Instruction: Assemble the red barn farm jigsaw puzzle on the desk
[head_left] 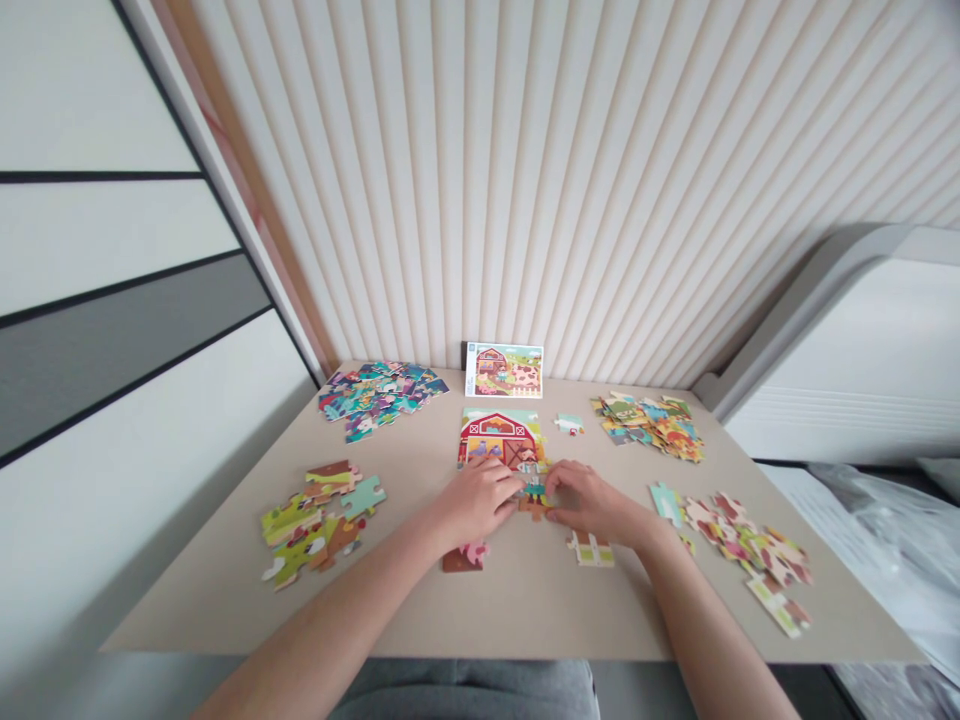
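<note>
A partly joined jigsaw puzzle (498,424) of a red barn lies at the table's middle. My left hand (484,495) rests over its lower left, fingers lying across the pieces. Closed at the lower right edge, my right hand (589,497) has thumb and fingertips on a puzzle piece (534,492) with teal and brown on it. The fingers partly hide this piece and the pieces beside it. Behind the puzzle stands a picture card (507,371) showing a barn and a spotted cow. A pink and brown piece (463,560) lies below my left hand, a white fence piece (592,549) below my right.
Loose pieces form a purple-blue pile (381,395) at back left, an orange-yellow pile (652,425) at back right, a green pile (315,525) at left and a pink-brown pile (750,540) at right. A pale blue piece (569,424) lies right of the barn. A ribbed panel (525,200) stands behind the table.
</note>
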